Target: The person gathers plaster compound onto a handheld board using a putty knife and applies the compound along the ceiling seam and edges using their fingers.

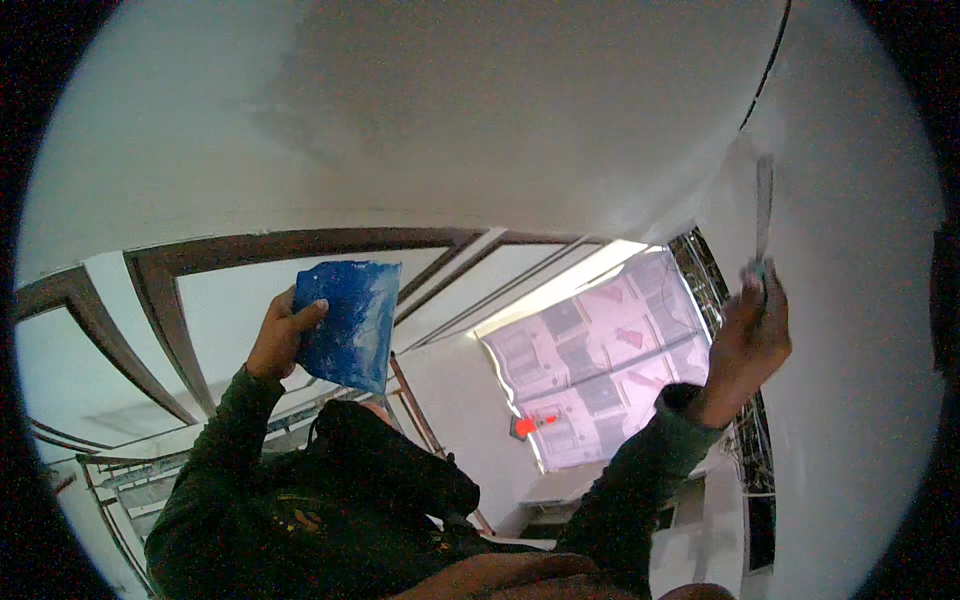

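My left hand [272,338] grips a flat blue plastic board [352,325] by its left edge, with the thumb over its face. The board is smeared with pale, whitish residue. Raised at the right, my right hand [748,340] is closed around the handle of a putty knife [765,195]. Its narrow blade points upward and lies close to the corner of the pale wall [845,250]; whether it touches is unclear. A dark gap [768,75] runs down the corner seam and ends just above the blade tip.
A pale surface with a damp-looking darker patch [390,80] spans the top. Dark brown frames [290,248] run along the left. A patterned pinkish sheet [600,350] covers a bright opening, with a small red object [525,427] near its lower left. Metal scaffold bars [100,490] stand lower left.
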A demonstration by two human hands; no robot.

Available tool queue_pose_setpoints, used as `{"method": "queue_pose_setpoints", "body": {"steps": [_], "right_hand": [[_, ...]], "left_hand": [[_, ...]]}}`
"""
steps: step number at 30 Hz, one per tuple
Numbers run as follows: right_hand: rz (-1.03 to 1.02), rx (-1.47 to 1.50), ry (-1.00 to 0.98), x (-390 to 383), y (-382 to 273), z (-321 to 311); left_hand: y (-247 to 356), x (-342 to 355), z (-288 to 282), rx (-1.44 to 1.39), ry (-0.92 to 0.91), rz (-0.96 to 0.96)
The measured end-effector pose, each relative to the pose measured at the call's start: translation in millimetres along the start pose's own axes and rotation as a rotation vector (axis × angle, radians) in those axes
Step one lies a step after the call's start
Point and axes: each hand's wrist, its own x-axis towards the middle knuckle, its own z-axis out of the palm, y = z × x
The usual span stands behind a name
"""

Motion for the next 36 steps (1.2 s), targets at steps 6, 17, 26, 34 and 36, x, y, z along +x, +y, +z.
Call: {"method": "queue_pose_setpoints", "body": {"steps": [6, 17, 26, 34, 36], "right_hand": [[0.4, 0.464, 0.127, -76, -4, -12], [1.342, 0.952, 0.21, -275, 41, 91], [1.939, 0.727, -0.361, -598, 34, 115], [1.895, 0.578, -1.007, -779, -25, 118], [1.65, 0.576, -1.262, -823, -25, 148]], "left_hand": [[0, -7, 6, -0.123, 0.071, -0.011], [-29, 22, 15, -0.104, 0.302, -0.213], [-143, 46, -3, -0.108, 0.404, -0.598], [-262, -7, -2, -0.017, 0.563, -0.919], [-287, -23, -22, -0.135, 0.675, -0.952]]}}
